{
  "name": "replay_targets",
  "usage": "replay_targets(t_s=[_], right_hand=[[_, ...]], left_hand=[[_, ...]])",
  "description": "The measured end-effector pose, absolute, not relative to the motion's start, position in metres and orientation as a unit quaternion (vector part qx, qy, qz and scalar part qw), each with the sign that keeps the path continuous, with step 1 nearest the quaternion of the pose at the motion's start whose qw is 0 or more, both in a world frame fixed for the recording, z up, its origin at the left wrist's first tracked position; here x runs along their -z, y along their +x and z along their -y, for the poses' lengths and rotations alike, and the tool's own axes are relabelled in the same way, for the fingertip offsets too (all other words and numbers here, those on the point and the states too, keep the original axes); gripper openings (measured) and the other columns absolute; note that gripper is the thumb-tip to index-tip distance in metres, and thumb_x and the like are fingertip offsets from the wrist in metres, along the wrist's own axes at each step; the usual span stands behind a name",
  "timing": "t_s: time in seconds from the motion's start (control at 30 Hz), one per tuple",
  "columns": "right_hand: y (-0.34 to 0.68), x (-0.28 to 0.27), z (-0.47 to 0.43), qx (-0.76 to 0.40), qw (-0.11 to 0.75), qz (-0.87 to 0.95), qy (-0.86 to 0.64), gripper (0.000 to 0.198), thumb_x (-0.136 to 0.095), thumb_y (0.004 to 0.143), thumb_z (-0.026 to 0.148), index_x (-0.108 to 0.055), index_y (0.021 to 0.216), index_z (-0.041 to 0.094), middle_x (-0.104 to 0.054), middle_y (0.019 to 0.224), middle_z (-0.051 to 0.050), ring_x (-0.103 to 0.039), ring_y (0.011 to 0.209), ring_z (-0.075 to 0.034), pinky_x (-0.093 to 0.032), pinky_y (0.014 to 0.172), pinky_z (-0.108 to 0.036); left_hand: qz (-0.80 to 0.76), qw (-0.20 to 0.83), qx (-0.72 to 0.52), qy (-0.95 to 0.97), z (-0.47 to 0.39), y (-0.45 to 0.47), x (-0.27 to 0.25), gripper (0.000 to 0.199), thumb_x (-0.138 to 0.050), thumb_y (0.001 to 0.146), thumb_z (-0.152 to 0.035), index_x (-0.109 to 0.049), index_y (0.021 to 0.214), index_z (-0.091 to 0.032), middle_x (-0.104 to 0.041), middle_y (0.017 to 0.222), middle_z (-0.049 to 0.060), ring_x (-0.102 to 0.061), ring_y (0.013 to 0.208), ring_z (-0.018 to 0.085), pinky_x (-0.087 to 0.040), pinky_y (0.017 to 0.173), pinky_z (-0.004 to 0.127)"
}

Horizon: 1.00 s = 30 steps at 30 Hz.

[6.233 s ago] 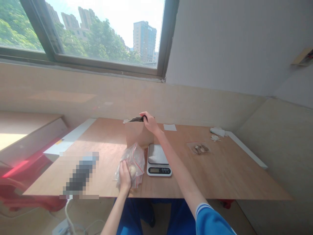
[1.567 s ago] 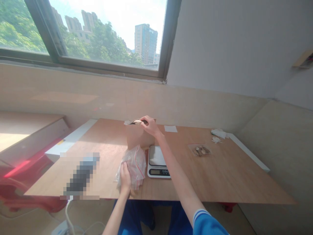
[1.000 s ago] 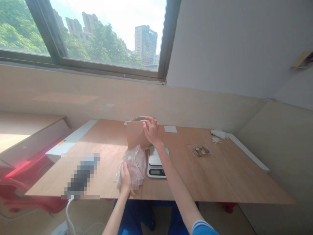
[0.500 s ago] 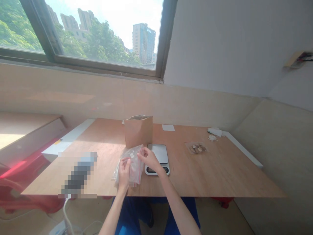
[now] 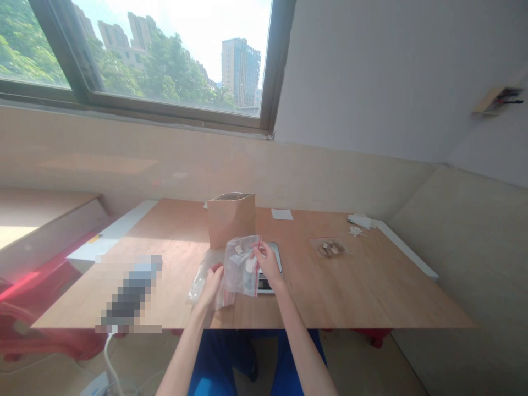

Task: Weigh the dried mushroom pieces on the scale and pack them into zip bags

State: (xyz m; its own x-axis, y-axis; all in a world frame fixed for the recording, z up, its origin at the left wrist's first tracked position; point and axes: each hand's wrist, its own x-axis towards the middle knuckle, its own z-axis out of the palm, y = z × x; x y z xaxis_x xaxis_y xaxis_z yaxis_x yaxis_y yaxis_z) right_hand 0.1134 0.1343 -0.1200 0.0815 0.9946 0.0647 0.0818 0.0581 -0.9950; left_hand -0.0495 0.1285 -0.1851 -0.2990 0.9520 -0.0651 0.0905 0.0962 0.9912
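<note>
A clear zip-lock bag with a red stripe along its right edge and a small white label hangs over the table. My right hand pinches it near the striped edge, in front of the kitchen scale. My left hand is closed on the stack of zip-lock bags, at the left side of the lifted bag; its fingertips are partly hidden. Behind both hands stands an upright brown paper bag, its top open. The lifted bag covers part of the scale.
A filled clear bag with brown pieces lies on the wooden table to the right. Crumpled white scraps and a white paper lie farther back. At left is a blurred-out object with a white cable.
My right hand has lifted one zip-lock bag from the stack and carried it right, over the front of the scale. My left hand has stayed by the stack, shifting slightly right.
</note>
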Motion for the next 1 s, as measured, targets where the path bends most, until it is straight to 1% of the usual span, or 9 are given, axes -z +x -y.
replay_targets(t_s=[0.13,0.27,0.33,0.47,0.53,0.63,0.77,0.83,1.0], right_hand=[[0.115,0.125,-0.13,-0.408,0.513,0.53,-0.538,0.02,-0.044,0.078,0.036,-0.055,0.087,0.022,-0.054,0.063,0.0,-0.046,0.047,-0.014,-0.038,0.044,-0.025],[0.104,0.127,-0.127,-0.375,0.527,0.542,-0.537,0.016,-0.042,0.08,0.031,-0.055,0.084,0.022,-0.054,0.064,0.0,-0.053,0.061,-0.017,-0.043,0.058,-0.028],[0.095,0.128,-0.125,-0.371,0.537,0.544,-0.527,0.016,-0.041,0.081,0.03,-0.055,0.083,0.022,-0.053,0.065,0.0,-0.053,0.064,-0.017,-0.044,0.064,-0.029],[0.076,0.134,-0.121,-0.394,0.538,0.536,-0.518,0.015,-0.04,0.082,0.029,-0.054,0.085,0.023,-0.054,0.07,-0.001,-0.054,0.067,-0.017,-0.044,0.067,-0.03],[0.07,0.138,-0.119,-0.408,0.529,0.531,-0.521,0.015,-0.04,0.082,0.027,-0.054,0.086,0.023,-0.056,0.073,-0.002,-0.055,0.069,-0.017,-0.045,0.069,-0.03],[0.069,0.141,-0.117,-0.418,0.52,0.538,-0.515,0.013,-0.044,0.08,0.027,-0.053,0.089,0.022,-0.059,0.082,-0.003,-0.056,0.071,-0.016,-0.045,0.07,-0.03],[0.094,0.137,-0.122,-0.409,0.5,0.552,-0.527,0.025,-0.048,0.077,0.031,-0.051,0.1,0.022,-0.058,0.088,-0.003,-0.05,0.054,-0.013,-0.044,0.055,-0.027],[0.121,0.137,-0.128,-0.332,0.519,0.553,-0.561,0.025,-0.045,0.077,0.03,-0.053,0.099,0.02,-0.057,0.089,-0.005,-0.049,0.057,-0.013,-0.045,0.058,-0.028],[0.209,0.154,-0.146,-0.05,0.509,0.522,-0.683,0.027,-0.04,0.076,0.022,-0.058,0.094,0.014,-0.053,0.097,-0.014,-0.05,0.094,-0.024,-0.039,0.086,-0.04]], left_hand=[[-0.586,0.486,-0.499,0.415,-0.132,-0.056,0.162,0.026,-0.049,0.076,-0.038,-0.062,0.081,-0.017,-0.067,0.086,0.011,-0.063,0.085,0.021,-0.05,0.079,0.034],[-0.517,0.611,-0.474,0.368,-0.124,-0.065,0.135,0.046,-0.035,0.082,-0.05,-0.061,0.094,-0.014,-0.065,0.101,0.014,-0.064,0.087,0.018,-0.05,0.081,0.032],[-0.527,0.61,-0.456,0.377,-0.118,-0.066,0.125,0.053,-0.036,0.079,-0.056,-0.06,0.098,-0.013,-0.064,0.102,0.014,-0.064,0.082,0.019,-0.051,0.075,0.033],[-0.574,0.5,-0.471,0.445,-0.115,-0.065,0.119,0.045,-0.052,0.069,-0.056,-0.059,0.086,-0.015,-0.064,0.081,0.007,-0.061,0.067,0.017,-0.047,0.055,0.026],[-0.579,0.435,-0.491,0.484,-0.118,-0.066,0.119,0.041,-0.054,0.068,-0.055,-0.057,0.076,-0.015,-0.061,0.07,0.003,-0.057,0.061,0.015,-0.043,0.051,0.024],[-0.572,0.384,-0.49,0.535,-0.126,-0.073,0.117,0.04,-0.054,0.068,-0.055,-0.057,0.073,-0.016,-0.059,0.064,0.002,-0.055,0.059,0.015,-0.042,0.053,0.025],[-0.597,0.322,-0.464,0.569,-0.133,-0.088,0.118,0.038,-0.049,0.072,-0.054,-0.056,0.078,-0.017,-0.062,0.073,0.005,-0.058,0.069,0.019,-0.044,0.064,0.029],[-0.651,0.28,-0.415,0.57,-0.134,-0.097,0.122,0.039,-0.044,0.075,-0.054,-0.057,0.084,-0.018,-0.063,0.08,0.006,-0.059,0.075,0.022,-0.044,0.069,0.034],[-0.706,0.087,-0.366,0.6,-0.137,-0.106,0.136,0.058,-0.041,0.076,-0.055,-0.049,0.111,-0.008,-0.057,0.107,0.019,-0.053,0.102,0.032,-0.042,0.082,0.043]])
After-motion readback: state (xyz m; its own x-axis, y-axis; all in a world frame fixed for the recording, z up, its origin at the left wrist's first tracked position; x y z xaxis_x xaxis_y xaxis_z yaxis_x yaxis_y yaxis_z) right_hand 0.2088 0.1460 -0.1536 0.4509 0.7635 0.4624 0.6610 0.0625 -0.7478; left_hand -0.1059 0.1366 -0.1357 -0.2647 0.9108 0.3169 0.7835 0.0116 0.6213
